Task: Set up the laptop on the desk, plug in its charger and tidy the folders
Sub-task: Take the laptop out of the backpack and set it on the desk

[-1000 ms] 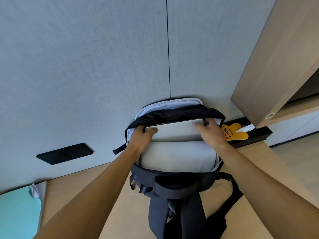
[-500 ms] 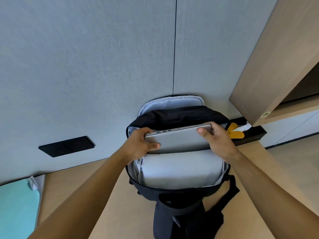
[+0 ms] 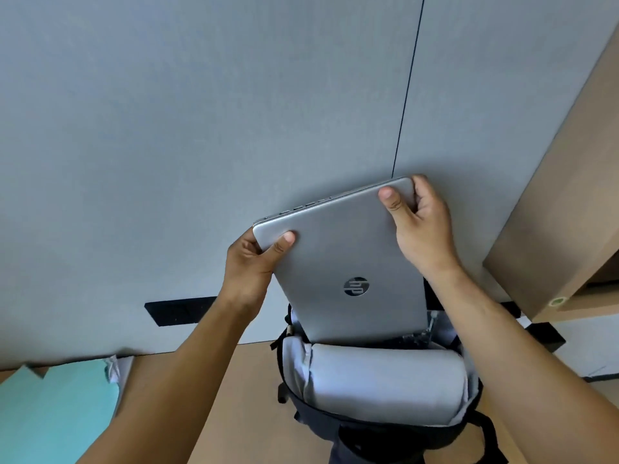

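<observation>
A closed silver laptop (image 3: pixel 348 256) with a round logo on its lid stands almost upright, its lower edge still inside the open black backpack (image 3: pixel 385 426) on the wooden desk (image 3: pixel 241 390). My left hand (image 3: pixel 254 262) grips the laptop's upper left corner. My right hand (image 3: pixel 418 222) grips its upper right corner. The backpack's grey padded lining (image 3: pixel 385 383) shows below the laptop. A teal folder (image 3: pixel 57 413) with white papers under it lies at the desk's left edge. No charger is visible.
A black socket panel (image 3: pixel 177 309) is set in the grey wall behind the desk, left of the backpack. A wooden cabinet (image 3: pixel 569 202) juts out at the right, with a black tray (image 3: pixel 546 336) below it.
Both hands have lifted the laptop up out of the backpack; its lid with the logo now shows, where before only its top edge stuck out.
</observation>
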